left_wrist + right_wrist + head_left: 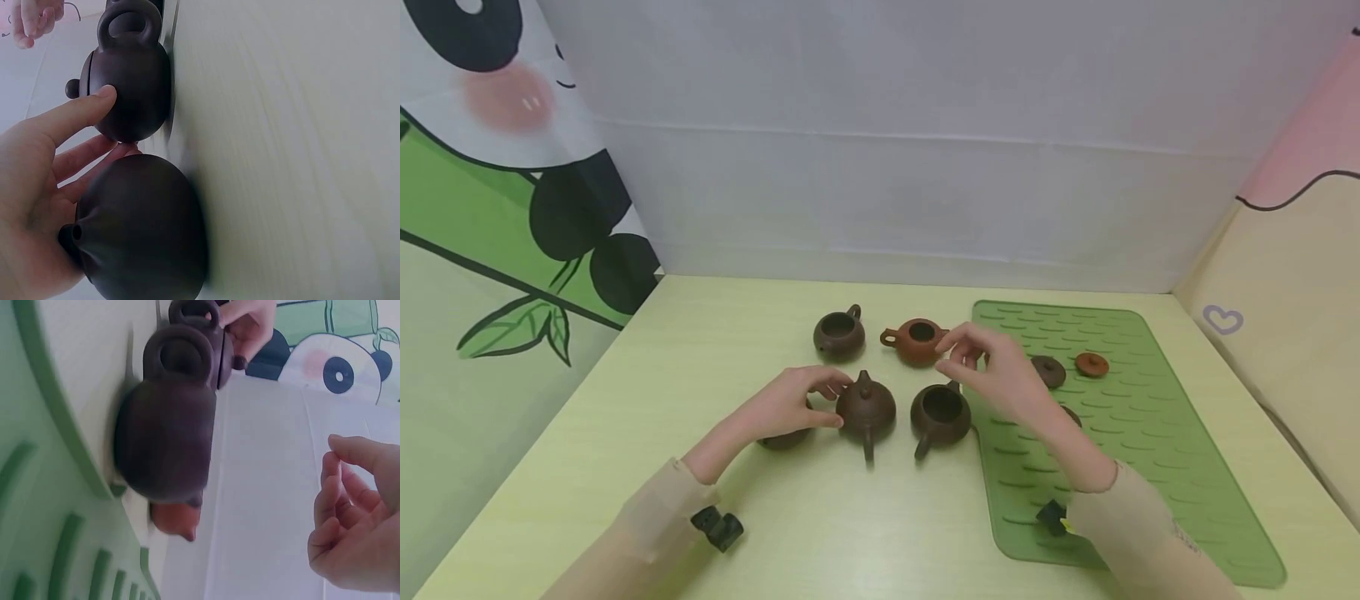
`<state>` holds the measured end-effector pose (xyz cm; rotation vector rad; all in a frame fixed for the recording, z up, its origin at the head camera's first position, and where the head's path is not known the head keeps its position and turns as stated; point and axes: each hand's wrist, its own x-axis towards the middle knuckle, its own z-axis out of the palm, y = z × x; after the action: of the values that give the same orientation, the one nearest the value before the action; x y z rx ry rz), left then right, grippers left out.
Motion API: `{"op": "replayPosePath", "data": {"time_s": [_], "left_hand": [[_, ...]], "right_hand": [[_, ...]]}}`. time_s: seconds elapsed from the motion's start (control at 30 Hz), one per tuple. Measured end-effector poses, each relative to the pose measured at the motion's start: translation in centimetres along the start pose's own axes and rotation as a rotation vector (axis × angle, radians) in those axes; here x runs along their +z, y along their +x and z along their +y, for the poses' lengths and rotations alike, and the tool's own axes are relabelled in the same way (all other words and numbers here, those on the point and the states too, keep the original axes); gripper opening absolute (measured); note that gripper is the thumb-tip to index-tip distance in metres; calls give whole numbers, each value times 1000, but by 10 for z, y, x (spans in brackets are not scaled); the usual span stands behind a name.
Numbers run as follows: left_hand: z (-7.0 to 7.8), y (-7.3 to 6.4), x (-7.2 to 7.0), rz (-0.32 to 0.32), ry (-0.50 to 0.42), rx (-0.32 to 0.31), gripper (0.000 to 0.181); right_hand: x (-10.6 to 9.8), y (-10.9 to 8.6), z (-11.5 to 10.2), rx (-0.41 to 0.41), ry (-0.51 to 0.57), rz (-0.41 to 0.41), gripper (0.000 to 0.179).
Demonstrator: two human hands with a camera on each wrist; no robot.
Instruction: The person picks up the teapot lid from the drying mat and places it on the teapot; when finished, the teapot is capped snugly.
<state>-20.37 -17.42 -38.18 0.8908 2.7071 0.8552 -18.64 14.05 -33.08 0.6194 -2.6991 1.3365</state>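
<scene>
My left hand point(784, 406) holds a dark brown teapot point(867, 421) by its side. In the left wrist view the thumb point(103, 100) lies on the pot's body, with fingers behind it. This teapot has its knobbed lid on, and its handle points toward me. Another dark teapot point(140, 231) sits below my left palm, partly hidden in the head view. Raised over the table, my right hand point(996, 371) has loosely bent fingers and thumb close together, with nothing between them. Nearest below it stands a lidless dark teapot point(942, 421).
Behind stand a lidless dark teapot point(838, 337) and a lidless reddish teapot point(917, 343). A green ridged mat point(1120, 492) covers the right side of the table. On it lie dark lids point(1051, 372) and a reddish lid point(1092, 364); my right forearm partly hides one.
</scene>
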Motion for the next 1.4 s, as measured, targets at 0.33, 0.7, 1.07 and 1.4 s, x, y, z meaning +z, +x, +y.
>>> {"op": "replayPosePath", "data": {"time_s": [0.33, 0.7, 1.07, 1.4], "left_hand": [[1, 0, 0, 1, 1, -1, 50], [0, -1, 0, 0, 6, -16, 50], [3, 0, -1, -6, 17, -21, 51], [11, 1, -11, -5, 93, -42, 51]], "right_hand": [[-35, -20, 21, -76, -43, 161, 15], [-53, -38, 47, -109, -30, 274, 25], [-67, -59, 77, -150, -181, 186, 38], [-80, -71, 105, -212, -324, 27, 39]]}}
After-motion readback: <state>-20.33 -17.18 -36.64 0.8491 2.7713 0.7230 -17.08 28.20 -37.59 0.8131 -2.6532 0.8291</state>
